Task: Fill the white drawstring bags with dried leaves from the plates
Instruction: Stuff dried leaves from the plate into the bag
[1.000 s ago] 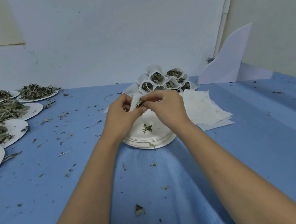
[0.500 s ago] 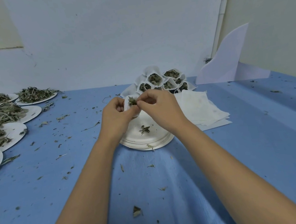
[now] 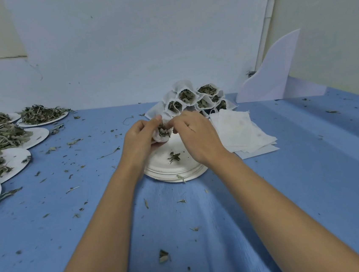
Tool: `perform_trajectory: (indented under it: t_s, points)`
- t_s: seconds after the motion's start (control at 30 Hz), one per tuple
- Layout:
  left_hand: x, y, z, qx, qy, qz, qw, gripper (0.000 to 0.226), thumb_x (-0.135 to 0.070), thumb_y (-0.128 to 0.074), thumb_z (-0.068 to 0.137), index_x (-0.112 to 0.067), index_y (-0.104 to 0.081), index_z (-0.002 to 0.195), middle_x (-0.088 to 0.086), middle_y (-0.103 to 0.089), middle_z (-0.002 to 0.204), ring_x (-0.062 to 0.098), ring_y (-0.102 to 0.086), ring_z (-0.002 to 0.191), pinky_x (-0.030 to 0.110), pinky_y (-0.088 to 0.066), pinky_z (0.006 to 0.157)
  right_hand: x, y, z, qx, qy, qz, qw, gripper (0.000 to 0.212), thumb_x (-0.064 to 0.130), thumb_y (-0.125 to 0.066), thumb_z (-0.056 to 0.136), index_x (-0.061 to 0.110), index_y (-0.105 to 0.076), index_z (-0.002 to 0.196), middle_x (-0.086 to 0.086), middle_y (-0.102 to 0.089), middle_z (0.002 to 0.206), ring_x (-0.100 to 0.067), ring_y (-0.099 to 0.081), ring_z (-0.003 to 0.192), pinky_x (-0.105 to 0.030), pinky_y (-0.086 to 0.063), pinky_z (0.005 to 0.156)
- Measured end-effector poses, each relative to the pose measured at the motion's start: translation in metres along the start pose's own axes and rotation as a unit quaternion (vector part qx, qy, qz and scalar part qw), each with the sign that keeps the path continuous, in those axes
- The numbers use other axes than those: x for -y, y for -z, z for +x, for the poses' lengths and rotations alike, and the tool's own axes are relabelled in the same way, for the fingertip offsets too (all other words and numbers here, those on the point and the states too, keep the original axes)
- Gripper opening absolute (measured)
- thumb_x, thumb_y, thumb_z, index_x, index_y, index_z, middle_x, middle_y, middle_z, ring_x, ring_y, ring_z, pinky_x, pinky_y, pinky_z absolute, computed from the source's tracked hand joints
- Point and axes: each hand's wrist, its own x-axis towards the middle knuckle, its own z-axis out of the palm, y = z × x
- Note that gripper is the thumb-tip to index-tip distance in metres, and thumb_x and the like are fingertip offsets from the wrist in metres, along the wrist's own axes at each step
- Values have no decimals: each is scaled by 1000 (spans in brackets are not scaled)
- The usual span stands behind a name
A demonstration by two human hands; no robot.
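A small white drawstring bag (image 3: pixel 160 136) with dried leaves showing in its open mouth is held above a stack of white plates (image 3: pixel 173 169). My left hand (image 3: pixel 140 137) grips the bag from the left and below. My right hand (image 3: pixel 192 134) pinches the bag's rim from the right. A small clump of dried leaves (image 3: pixel 174 156) lies on the top plate. Behind my hands stands a pile of filled bags (image 3: pixel 194 98). A stack of flat empty bags (image 3: pixel 240 134) lies to the right.
Several white plates heaped with dried leaves (image 3: pixel 39 115) line the left edge of the blue table (image 3: pixel 311 177). Leaf crumbs are scattered over the cloth, with a larger scrap (image 3: pixel 163 256) near me. A white board (image 3: pixel 276 74) leans at the back right.
The bag has sunk lower between my hands and now shows a rounder, fuller body. Both hands stayed together over the plate stack.
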Motion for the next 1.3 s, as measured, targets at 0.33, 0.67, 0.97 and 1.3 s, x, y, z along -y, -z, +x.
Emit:
perform_trajectory:
  t_s: [0.33, 0.67, 0.97, 1.3]
  points:
    - [-3, 1, -1, -34, 10, -38, 999, 19, -6, -70, 83, -15, -53, 78, 9, -62, 84, 20, -63, 79, 34, -54, 82, 10, 0, 2, 47, -129, 284, 949, 35, 15, -39, 90, 14, -74, 93, 4, -73, 86, -5, -62, 74, -23, -45, 74]
    - [-7, -4, -5, -6, -11, 26, 1000, 24, -2, -71, 80, -12, -51, 74, 12, -61, 80, 22, -63, 80, 27, -58, 75, -2, 2, 8, -75, -92, 161, 980, 12, 28, -68, 85, 17, -67, 89, 9, -63, 73, -5, -61, 67, -14, -43, 62]
    - [-6, -2, -5, -36, -50, 141, 988, 28, -6, -72, 79, -15, -48, 68, 9, -53, 73, 20, -55, 72, 33, -53, 70, -2, -3, 5, -92, 1, 27, 995, 9, 18, -60, 86, 15, -63, 78, 9, -58, 70, -8, -54, 67, -23, -43, 63]
    - [-1, 6, -1, -267, -143, 289, 908, 34, 4, -54, 75, -18, -34, 60, -6, -37, 58, 10, -30, 52, 15, -31, 46, 7, -4, -1, 26, -11, 177, 984, 15, 9, -61, 84, 18, -58, 73, 7, -56, 71, -5, -48, 65, -16, -40, 64]
